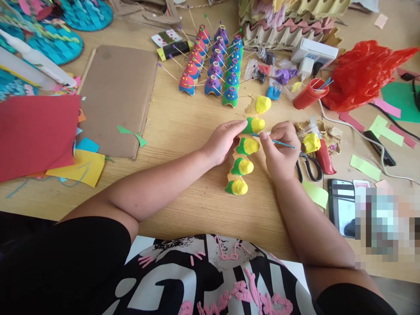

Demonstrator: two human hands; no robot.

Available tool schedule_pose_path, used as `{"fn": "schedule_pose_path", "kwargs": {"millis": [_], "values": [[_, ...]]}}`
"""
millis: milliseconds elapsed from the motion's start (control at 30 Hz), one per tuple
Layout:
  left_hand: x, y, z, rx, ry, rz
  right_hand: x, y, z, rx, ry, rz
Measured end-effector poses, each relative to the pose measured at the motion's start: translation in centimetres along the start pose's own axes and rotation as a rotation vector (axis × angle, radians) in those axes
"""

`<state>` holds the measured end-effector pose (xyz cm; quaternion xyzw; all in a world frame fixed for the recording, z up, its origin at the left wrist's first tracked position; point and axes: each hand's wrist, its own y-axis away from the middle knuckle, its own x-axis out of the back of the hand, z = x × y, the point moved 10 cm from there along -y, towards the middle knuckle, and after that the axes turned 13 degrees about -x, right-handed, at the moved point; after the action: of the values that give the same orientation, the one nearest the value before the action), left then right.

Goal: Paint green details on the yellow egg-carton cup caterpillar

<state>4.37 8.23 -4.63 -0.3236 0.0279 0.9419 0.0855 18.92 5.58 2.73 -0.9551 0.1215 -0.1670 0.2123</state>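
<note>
Head view: the green-and-yellow egg-carton strip lies on the tabletop, its left edge in the grip of the left hand. Right of the strip, the right hand pinches a slim blue tool (tip close to the strip). Painted figures stand beyond the strip; scissors lie to its right.

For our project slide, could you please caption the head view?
The left hand touches a green and yellow strip while the right hand holds a blue tool.
</note>
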Motion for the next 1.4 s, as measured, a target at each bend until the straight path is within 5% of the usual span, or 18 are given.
{"fn": "schedule_pose_path", "kwargs": {"millis": [200,533,733,867,1000,1100,1400], "values": [[0.2,0.4,-0.4,0.070,0.087,0.095,-0.1,-0.3,0.9,-0.076,-0.134,-0.005],[0.6,0.2,-0.8,0.137,0.154,0.132,-1.5,-0.8,6.2,-0.690,-0.887,-0.076],[-0.3,0.5,-0.9,0.229,0.216,0.084,-2.7,0.0,7.6,-0.886,-1.089,-0.093],[-0.7,1.0,-1.8,0.360,0.245,0.022,-3.3,0.3,7.6,-0.916,-1.170,-0.129],[0.5,0.2,-1.4,0.257,0.286,0.087,-3.3,0.2,7.9,-0.918,-1.181,-0.129],[0.0,0.2,-2.2,0.321,0.280,0.007,-3.2,-0.1,8.4,-0.910,-1.152,-0.100],[0.0,0.6,-2.2,0.372,0.198,0.000,-3.9,-0.1,7.8,-0.730,-0.753,-0.157]]}}
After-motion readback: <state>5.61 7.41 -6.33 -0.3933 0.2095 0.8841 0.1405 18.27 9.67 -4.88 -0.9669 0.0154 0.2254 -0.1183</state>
